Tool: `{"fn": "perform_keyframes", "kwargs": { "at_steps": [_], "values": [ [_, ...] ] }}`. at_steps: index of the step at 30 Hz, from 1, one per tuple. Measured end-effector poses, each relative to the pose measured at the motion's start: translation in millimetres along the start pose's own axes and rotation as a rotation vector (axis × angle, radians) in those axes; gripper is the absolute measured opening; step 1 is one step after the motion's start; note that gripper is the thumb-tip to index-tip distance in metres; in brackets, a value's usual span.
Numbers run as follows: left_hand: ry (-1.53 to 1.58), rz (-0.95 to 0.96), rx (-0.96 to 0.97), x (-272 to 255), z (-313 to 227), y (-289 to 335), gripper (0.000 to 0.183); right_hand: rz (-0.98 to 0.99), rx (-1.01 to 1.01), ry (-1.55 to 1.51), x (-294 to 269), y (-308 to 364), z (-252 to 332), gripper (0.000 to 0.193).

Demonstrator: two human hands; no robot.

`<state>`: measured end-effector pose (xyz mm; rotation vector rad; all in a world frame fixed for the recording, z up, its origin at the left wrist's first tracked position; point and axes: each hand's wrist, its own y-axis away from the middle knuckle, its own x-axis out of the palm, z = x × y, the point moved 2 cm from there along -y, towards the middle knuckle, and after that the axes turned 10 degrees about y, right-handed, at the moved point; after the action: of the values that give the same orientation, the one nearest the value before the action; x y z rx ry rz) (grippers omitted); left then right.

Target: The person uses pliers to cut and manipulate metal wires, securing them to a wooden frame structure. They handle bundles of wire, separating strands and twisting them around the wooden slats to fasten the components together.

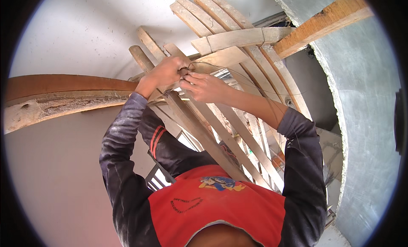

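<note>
My left hand [166, 72] is closed at the end of a wooden crosspiece, its fingers around a small dark bunch of thin wire [183, 71]. Right beside it, my right hand [203, 86] pinches the same wire with thumb and fingertips. Loose strands of wire arc from the hands to the right, over my right forearm. Under and behind both hands lie several pale wooden battens [223, 132], running slantwise. A short crosspiece [225, 60] passes just right of the hands; part of the joint there is hidden by my fingers.
A thick brown beam [72, 87] comes in from the left, and another wooden beam [325, 24] from the upper right. A second crosspiece [242, 38] is tied with wire to the battens. A grey wall edge [335, 89] curves along the right. Below, light shows between the battens.
</note>
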<state>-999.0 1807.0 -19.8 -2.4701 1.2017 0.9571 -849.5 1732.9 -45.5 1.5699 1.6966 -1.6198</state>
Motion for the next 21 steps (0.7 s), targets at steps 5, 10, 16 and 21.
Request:
{"fn": "perform_keyframes", "kwargs": {
  "at_steps": [5, 10, 16, 21],
  "values": [
    [0.014, 0.046, -0.097, -9.0, -22.0, -6.1, 0.02, 0.132, -0.004, 0.107, 0.1, -7.1, 7.6, 0.009],
    [0.128, 0.096, -0.228, -9.9, -11.9, -14.1, 0.021, 0.26, -0.027, 0.185, -0.6, -13.9, 15.1, 0.013],
    [0.302, 0.057, -0.278, -6.4, 2.9, -12.0, 0.024, 0.272, 0.087, 0.257, -3.6, -26.2, 21.6, 0.014],
    [0.426, 0.042, -0.295, -8.6, 5.5, -9.6, 0.028, 0.289, 0.096, 0.262, 3.4, -30.6, 24.7, 0.014]
  ]
}}
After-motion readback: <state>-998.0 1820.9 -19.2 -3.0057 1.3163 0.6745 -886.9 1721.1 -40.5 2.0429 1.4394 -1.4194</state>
